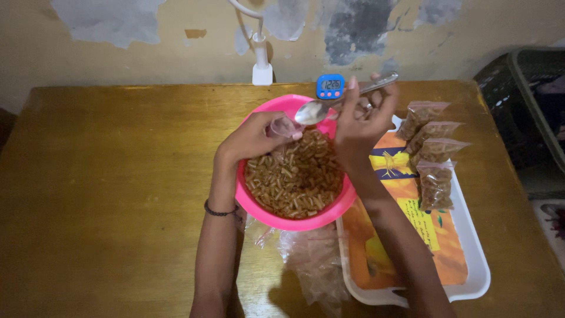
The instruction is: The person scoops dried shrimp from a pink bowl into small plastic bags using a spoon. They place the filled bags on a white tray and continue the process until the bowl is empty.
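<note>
Rightward, four filled clear packets (431, 154) — white tray (474, 259)

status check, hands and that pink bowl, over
Left hand pinching small clear bag over pink bowl of brown snack sticks. Right hand holding spoon at bag mouth. Nothing in the way.

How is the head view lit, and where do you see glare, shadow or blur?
Head view: dim, warm light; soft sheen on the table top left; a highlight on the spoon bowl; dark shadow by the forearms at the bottom edge; the basket corner is murky; the hands look slightly soft.
</note>
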